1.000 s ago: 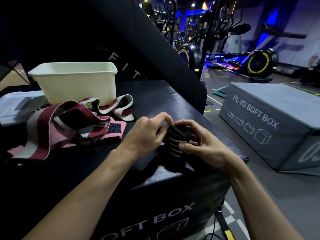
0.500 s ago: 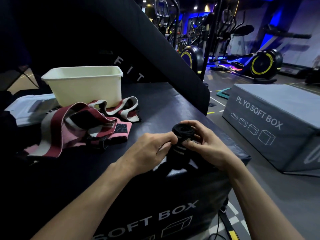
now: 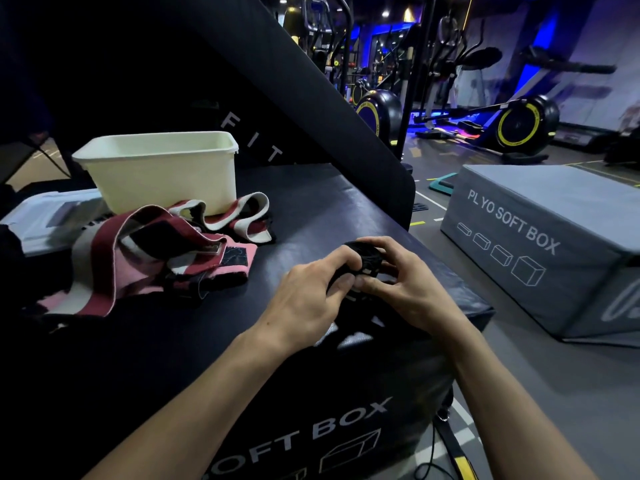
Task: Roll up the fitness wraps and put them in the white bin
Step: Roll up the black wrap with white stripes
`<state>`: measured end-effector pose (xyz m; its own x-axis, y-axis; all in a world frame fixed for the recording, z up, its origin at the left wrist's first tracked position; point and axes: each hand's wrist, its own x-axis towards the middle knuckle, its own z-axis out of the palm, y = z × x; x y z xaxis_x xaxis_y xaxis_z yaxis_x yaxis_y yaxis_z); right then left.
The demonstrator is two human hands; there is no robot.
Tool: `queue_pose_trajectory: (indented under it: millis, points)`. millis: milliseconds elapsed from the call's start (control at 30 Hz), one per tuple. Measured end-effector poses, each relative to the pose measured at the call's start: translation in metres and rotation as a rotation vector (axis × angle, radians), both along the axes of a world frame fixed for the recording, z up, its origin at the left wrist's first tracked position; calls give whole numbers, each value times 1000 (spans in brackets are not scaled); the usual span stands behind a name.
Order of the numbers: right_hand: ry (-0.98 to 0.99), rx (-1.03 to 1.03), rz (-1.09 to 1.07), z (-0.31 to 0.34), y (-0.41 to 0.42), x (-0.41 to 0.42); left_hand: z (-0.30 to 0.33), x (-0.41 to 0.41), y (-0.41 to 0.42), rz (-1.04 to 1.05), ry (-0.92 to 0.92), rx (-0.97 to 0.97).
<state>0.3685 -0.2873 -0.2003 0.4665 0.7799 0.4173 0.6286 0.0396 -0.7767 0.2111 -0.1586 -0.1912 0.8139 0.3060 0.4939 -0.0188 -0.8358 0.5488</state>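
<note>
Fingers of the left hand (image 3: pixel 311 292) and right hand (image 3: pixel 408 289) curl tight around a dark, nearly rolled fabric wrap (image 3: pixel 367 258) at centre frame, so rolling seems almost finished, and next it needs carrying, held closed, to the white plastic bin (image 3: pixel 162 174) at upper left.

A single wide-angle head-worn camera looks forward and down from the person's own standpoint onto the black plyo soft box (image 3: pixel 329 216), near enough that both forearms run in from the bottom edge and the lettered front face of the box fills the lower middle. Beyond the box's far edge the view faces across the gym floor, with a grey plyo soft box (image 3: pixel 540 244) off to the box's right and exercise bikes (image 3: pixel 519 123) farther back; with only this one view, no part of the scene is shared.
</note>
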Motion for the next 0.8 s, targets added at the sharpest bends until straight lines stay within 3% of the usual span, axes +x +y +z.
queue_pose_trajectory:
  millis: [267,433,633,800]
  points:
    - [29,5,2,-1,-3,5,12,-3,17,-176,65,37]
    - [101,25,0,-2,-1,4,-1,-2,15,-186,122,202]
    - [147,40,12,-3,-2,0,2,0,19,-171,95,-92]
    - [122,35,9,-2,-1,1,-1,1,18,-186,37,-137]
